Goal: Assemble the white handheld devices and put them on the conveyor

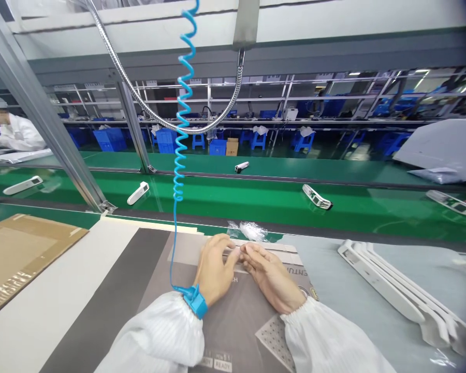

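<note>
My left hand (214,272) and my right hand (272,278) meet over a grey-brown printed sheet (225,324), fingertips bent in and nearly touching. Both look closed in a pinch; whatever lies between the fingers is too small or hidden to name. Around my left wrist is a blue strap (195,300), joined to a coiled blue cord (184,109) hanging from above. Just beyond my fingers lies a heap of small clear plastic pieces (252,231). A patterned patch with dark dots (275,341) shows near my right sleeve.
Several nested white plastic shells (396,290) lie at right. A green conveyor belt (217,199) crosses ahead, carrying white handheld devices such as one (139,193) at left and an opened shell (317,197). Cardboard (27,259) lies left, below a metal post (50,103). A co-worker (17,129) sits far left.
</note>
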Demonstrator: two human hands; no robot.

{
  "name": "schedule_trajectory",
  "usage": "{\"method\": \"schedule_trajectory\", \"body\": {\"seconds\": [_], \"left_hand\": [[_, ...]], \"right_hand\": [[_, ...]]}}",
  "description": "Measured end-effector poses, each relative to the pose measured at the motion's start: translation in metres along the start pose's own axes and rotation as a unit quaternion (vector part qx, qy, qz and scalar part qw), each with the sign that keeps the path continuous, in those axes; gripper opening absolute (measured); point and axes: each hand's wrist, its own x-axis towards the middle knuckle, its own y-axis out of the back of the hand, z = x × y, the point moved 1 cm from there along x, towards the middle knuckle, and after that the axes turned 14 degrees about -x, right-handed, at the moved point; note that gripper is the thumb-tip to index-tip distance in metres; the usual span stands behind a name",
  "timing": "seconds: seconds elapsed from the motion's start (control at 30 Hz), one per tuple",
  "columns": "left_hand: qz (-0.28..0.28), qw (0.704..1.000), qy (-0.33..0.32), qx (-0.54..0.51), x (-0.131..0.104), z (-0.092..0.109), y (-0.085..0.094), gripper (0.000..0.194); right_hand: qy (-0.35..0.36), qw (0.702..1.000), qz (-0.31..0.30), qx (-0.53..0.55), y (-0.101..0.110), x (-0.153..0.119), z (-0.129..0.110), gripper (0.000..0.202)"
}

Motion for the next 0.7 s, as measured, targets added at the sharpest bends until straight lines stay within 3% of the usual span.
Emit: {"method": "schedule_trajectory", "body": {"seconds": [0.4,0.7], "left_hand": [[-0.029,0.998,0.005,-0.047,-0.006,0.005,-0.004,0.017],[-0.054,0.997,-0.051,0.036,-0.003,-0.003,-0.004,0.033]], "right_hand": [[0.006,1.000,-0.002,0.021,-0.001,0.000,0.000,0.027],[0.009,1.000,-0.001,0.025,-0.006,-0.003,-0.004,0.029]]}}
